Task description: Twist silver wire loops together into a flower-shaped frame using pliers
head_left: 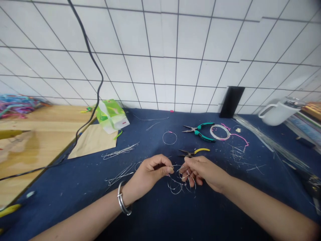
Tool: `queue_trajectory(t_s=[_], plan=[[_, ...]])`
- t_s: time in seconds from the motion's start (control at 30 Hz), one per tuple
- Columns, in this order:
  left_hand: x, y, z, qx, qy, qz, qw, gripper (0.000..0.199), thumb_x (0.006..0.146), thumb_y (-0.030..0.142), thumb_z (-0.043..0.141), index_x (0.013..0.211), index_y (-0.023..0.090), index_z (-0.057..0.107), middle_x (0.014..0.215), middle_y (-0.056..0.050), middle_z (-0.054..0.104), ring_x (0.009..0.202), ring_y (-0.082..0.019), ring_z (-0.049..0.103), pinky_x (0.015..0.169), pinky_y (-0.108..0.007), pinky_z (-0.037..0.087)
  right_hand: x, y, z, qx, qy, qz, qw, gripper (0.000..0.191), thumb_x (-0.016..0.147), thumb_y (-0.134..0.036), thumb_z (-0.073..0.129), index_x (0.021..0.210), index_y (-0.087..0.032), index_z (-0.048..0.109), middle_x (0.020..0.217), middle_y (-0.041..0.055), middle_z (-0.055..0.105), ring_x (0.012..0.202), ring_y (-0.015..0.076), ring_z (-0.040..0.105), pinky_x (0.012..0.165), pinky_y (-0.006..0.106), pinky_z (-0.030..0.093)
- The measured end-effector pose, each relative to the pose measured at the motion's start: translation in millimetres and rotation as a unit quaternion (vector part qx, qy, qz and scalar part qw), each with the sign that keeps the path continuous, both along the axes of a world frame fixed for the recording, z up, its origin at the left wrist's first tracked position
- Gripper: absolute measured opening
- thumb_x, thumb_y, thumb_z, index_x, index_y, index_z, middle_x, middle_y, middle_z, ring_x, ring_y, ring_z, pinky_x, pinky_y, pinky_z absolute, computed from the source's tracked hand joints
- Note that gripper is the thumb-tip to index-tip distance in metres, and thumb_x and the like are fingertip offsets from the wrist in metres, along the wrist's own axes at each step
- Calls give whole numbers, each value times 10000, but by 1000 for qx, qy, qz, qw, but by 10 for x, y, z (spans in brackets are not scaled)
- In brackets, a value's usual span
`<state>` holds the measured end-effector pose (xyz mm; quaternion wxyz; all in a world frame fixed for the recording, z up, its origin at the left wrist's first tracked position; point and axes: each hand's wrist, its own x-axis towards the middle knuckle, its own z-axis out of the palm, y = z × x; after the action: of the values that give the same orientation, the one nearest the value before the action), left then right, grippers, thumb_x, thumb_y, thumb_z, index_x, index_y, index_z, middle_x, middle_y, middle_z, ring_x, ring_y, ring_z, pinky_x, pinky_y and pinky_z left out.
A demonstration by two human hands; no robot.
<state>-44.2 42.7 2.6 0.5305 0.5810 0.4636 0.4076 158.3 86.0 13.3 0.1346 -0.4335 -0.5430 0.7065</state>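
Observation:
Between my hands is a looped piece of thin silvery wire [175,189] with small pink bits on it. My left hand [153,173], a silver bangle at its wrist, pinches the left part of this wire between thumb and fingertips. My right hand [202,171] has its fingers curled round the loops at the right side. Just beyond the right fingers lie pliers with yellow handles [202,150], partly hidden by that hand. A single wire ring [170,142] with a pink bit at its top rests on the cloth farther back.
Teal-handled pliers [204,137] and a white ring-shaped coil [212,131] with pink cord lie behind the right hand. Loose wires [121,151] are at left, wire scraps [237,155] at right. A black object [231,102] leans on the wall near a white mug [278,112].

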Motion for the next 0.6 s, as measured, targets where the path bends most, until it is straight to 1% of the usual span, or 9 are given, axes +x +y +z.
queue_trajectory(t_s=[0.2, 0.3, 0.47, 0.6], plan=[[1, -9, -9, -6, 1, -17, 1000, 94, 792, 244, 604, 780, 151, 608, 764, -31, 617, 725, -144, 552, 693, -287, 437, -2, -10, -9, -26, 41, -10, 999, 298, 854, -418, 458, 902, -151, 580, 760, 43, 639, 565, 76, 571, 428, 158, 338], [1, -8, -12, -3, 2, -23, 1000, 93, 795, 239, 603, 783, 147, 611, 768, -35, 618, 732, -146, 555, 698, -290, 438, 0, -15, -5, -45, 41, 3, 998, 285, 859, -405, 449, 950, -160, 562, 786, 51, 647, 555, 80, 580, 421, 160, 338], [5, -8, -11, -2, -14, -27, 1000, 75, 796, 221, 602, 787, 148, 612, 797, -37, 617, 756, -149, 563, 721, -296, 441, 5, -26, -23, -73, 40, 60, 995, 294, 864, -404, 434, 999, -166, 542, 803, 65, 660, 499, 77, 576, 378, 152, 317], [14, -20, -18, -7, -27, -30, 999, 63, 794, 207, 603, 783, 145, 608, 800, -36, 615, 761, -146, 565, 724, -292, 442, 11, -10, -53, -82, 57, 62, 993, 277, 857, -390, 451, 961, -163, 570, 767, 41, 640, 487, 57, 546, 371, 140, 317]])
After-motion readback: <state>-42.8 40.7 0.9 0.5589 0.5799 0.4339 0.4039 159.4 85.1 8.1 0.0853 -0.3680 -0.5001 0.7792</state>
